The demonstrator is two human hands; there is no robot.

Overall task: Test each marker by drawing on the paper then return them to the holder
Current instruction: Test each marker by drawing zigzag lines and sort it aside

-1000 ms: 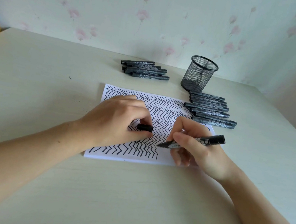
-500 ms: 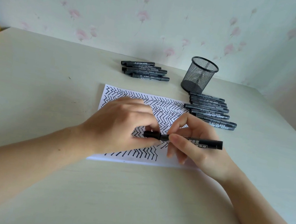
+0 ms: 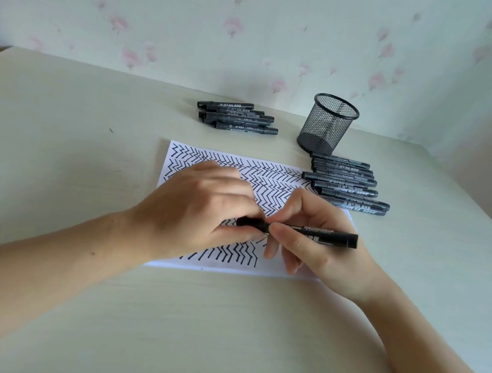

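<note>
Over the zigzag-covered paper (image 3: 210,161) at the middle of the surface (image 3: 213,342), both hands hold one black marker (image 3: 311,233) lying level. The left hand (image 3: 195,210) has its grip pinching the cap end; the right hand (image 3: 319,246) has its grip pinching the barrel. The mesh holder (image 3: 328,125) stands at 1 o'clock, a marker row (image 3: 347,186) beside it, and another marker pile (image 3: 236,117) lies at 12 o'clock.

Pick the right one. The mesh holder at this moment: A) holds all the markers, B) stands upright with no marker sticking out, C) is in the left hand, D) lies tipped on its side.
B: the holder stands upright behind the paper, nothing rising above its rim, while markers lie in one group to its left and another in front of it.
</note>
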